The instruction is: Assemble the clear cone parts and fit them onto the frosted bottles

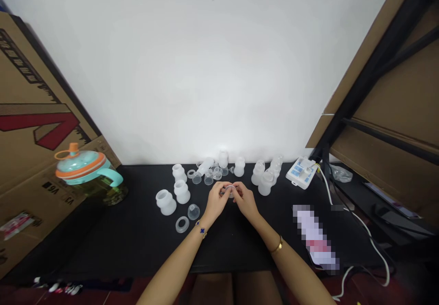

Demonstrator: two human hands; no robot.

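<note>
In front of me, above the black table, my left hand (217,201) and my right hand (245,201) meet with fingers closed on one small clear plastic piece (231,188). Its rounded rim shows between thumbs and fingertips; the rest is covered. Close to my left wrist lie a clear dome-shaped cap (194,211) and a flat translucent ring (182,224). Further left stand white translucent bottles with narrowed waists, among them a wide-mouthed bottle (166,202). Behind my hands, several clear caps (209,177) and rings lie in a loose group.
More translucent bottles (266,182) stand at the right. A white power strip (302,172) with a cable (365,225) and a pixelated phone (315,238) are on the right side. A large teal-lidded jug (89,172) and a cardboard box (37,158) stand left. A white wall (219,67) rises behind.
</note>
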